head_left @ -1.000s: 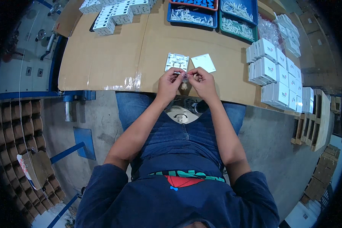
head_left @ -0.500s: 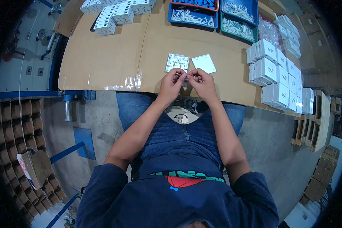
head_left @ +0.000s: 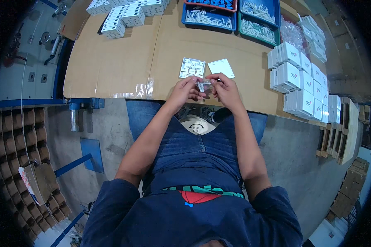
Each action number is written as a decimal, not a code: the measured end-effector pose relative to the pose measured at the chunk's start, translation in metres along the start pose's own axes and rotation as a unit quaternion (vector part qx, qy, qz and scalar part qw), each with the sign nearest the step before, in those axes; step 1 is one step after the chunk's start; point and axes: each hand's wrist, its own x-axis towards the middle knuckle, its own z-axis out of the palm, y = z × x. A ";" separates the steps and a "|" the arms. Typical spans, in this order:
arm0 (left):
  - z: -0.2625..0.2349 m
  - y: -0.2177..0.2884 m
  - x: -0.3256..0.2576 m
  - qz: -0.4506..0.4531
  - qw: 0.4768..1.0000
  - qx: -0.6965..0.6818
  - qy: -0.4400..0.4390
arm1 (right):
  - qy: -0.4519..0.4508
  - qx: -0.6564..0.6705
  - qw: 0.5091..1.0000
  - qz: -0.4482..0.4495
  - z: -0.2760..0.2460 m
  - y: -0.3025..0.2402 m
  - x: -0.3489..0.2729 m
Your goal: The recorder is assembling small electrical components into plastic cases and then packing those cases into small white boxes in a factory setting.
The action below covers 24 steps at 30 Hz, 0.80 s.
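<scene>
A small clear plastic bag [head_left: 203,85] with slim white pieces in it is held between my two hands at the table's front edge. My left hand [head_left: 186,90] pinches its left side, with the lower fingers curled beneath. On the other side my right hand [head_left: 225,92] grips the bag's upper right between thumb and fingers. Just beyond my hands lies an open square white housing [head_left: 192,68] with inner fittings showing. A flat square white cover [head_left: 221,68] lies to its right, slightly turned.
Blue tray [head_left: 209,20] and green tray [head_left: 257,33] at the back hold white plugs; a red tray [head_left: 214,4] holds blue pieces. White boxes [head_left: 290,76] are stacked at the right edge, beside clear plastic bags [head_left: 292,36]. White square units [head_left: 130,17] stand back left on the cardboard-covered table [head_left: 111,66].
My hands have moved slightly apart from a close fingertip pinch. The plastic bag now shows stretched between them, raised a little, and my right hand has shifted right.
</scene>
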 end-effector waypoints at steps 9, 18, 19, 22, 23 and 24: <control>-0.008 0.013 -0.014 -0.069 0.997 -0.017 -0.005 | -0.033 0.001 0.999 -0.023 -0.002 0.015 0.003; -0.029 0.020 -0.003 0.091 0.986 0.135 0.032 | -0.036 0.017 0.999 -0.024 0.014 0.019 0.018; -0.031 0.022 0.001 0.116 0.982 0.142 0.037 | -0.019 -0.022 0.998 -0.052 0.015 0.018 0.023; -0.033 0.035 0.012 0.196 0.924 0.319 0.084 | 0.022 -0.065 0.992 -0.103 0.020 0.009 0.036; -0.033 0.039 0.013 0.198 0.923 0.320 0.084 | 0.047 -0.073 0.989 -0.120 0.021 0.008 0.041; -0.034 0.044 0.015 0.226 0.880 0.408 0.094 | 0.047 -0.073 0.989 -0.123 0.020 0.008 0.044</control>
